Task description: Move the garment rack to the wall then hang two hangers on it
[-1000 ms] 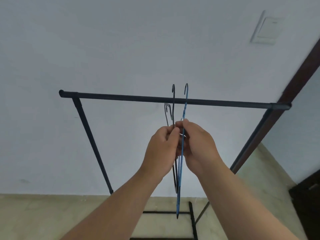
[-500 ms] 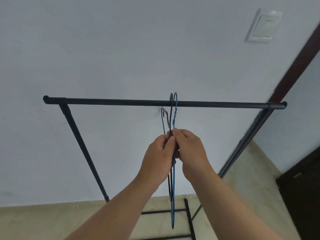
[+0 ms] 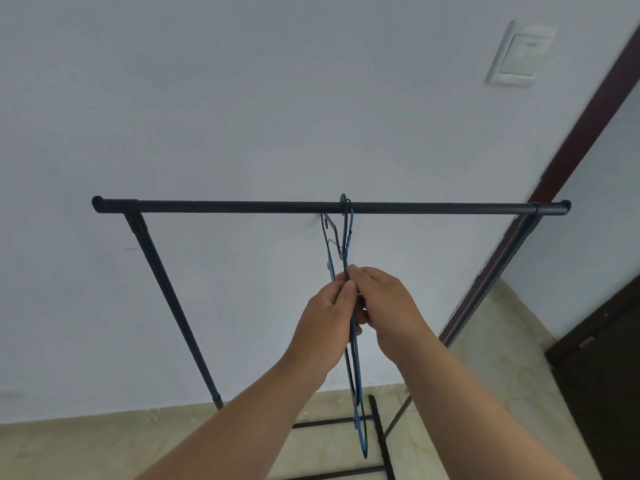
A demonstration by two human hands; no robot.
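Observation:
The black garment rack (image 3: 242,206) stands close against the white wall, its top bar level across the view. A black hanger (image 3: 349,372) and a blue hanger (image 3: 358,403) hang edge-on, their hooks over the bar right of its middle. My left hand (image 3: 327,323) and my right hand (image 3: 382,303) pinch the hangers' necks together a little below the bar. The hangers' lower ends dangle between my forearms. Their shadow falls on the wall behind.
A white wall switch (image 3: 521,53) sits high at the right. A dark brown door frame (image 3: 585,129) runs down the right side, with a dark door (image 3: 602,375) below it. Beige tiled floor (image 3: 86,445) lies beneath the rack's base bars (image 3: 379,438).
The two hooks went from above and in front of the bar to resting over it. My hands dropped slightly with the hangers, and the view tilted up a little.

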